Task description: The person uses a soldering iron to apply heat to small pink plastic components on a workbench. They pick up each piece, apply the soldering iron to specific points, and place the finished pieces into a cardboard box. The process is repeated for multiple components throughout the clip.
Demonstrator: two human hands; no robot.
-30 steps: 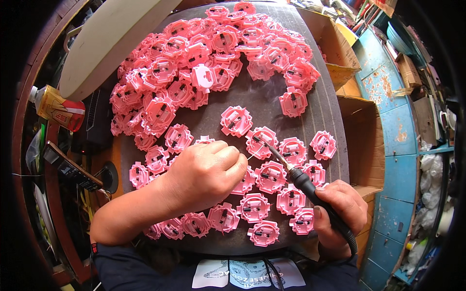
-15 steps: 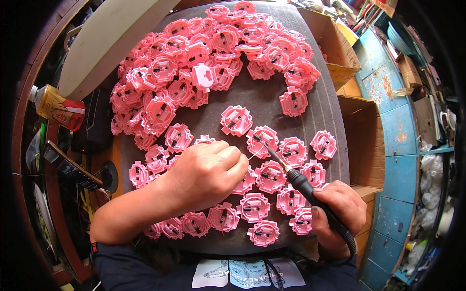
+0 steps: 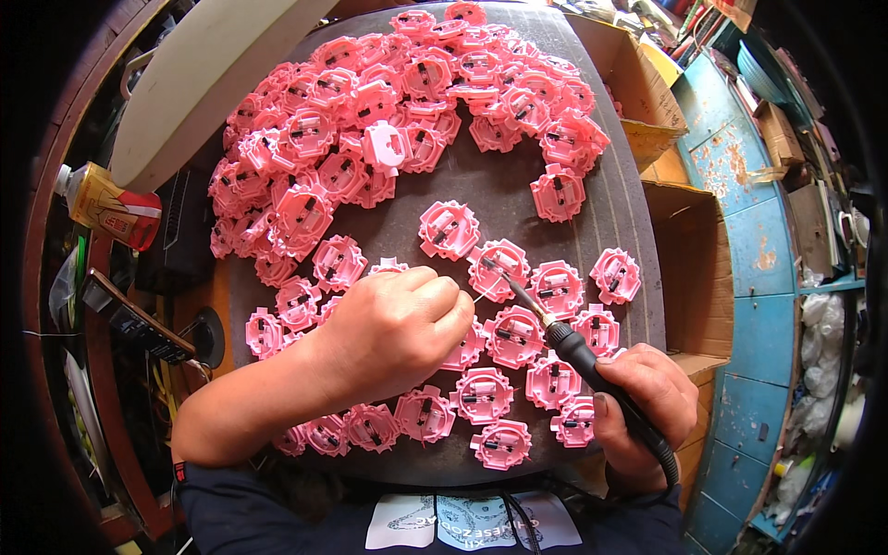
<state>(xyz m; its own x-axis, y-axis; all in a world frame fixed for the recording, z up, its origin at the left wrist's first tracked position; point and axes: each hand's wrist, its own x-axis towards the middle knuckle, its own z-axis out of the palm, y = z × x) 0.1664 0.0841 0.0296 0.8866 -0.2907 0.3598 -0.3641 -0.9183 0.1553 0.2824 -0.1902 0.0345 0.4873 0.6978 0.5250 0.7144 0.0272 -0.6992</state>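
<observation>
My right hand (image 3: pixel 652 407) grips a soldering iron (image 3: pixel 585 356) by its black handle. The iron's tip rests on the parts inside a pink plastic housing (image 3: pixel 488 283) near the middle of the work surface. Just left of that, my left hand (image 3: pixel 398 319) is closed in a pinch on a thin strand of solder wire (image 3: pixel 478 298), whose free end points toward the same housing. Its fingertips are mostly hidden behind the knuckles. Around both hands lie several similar housings, such as one (image 3: pixel 484 395) with small black and light parts inside; my left hand and forearm cover some of them.
A large heap of pink housings (image 3: pixel 305 134) fills the far side of the dark work surface (image 3: pixel 467 180). Cardboard boxes (image 3: pixel 689 264) stand at its right, beside blue cabinets (image 3: pixel 758 250). On the left are a drink bottle (image 3: pixel 113 205), a phone (image 3: pixel 137 319) and a pale panel (image 3: pixel 217 79).
</observation>
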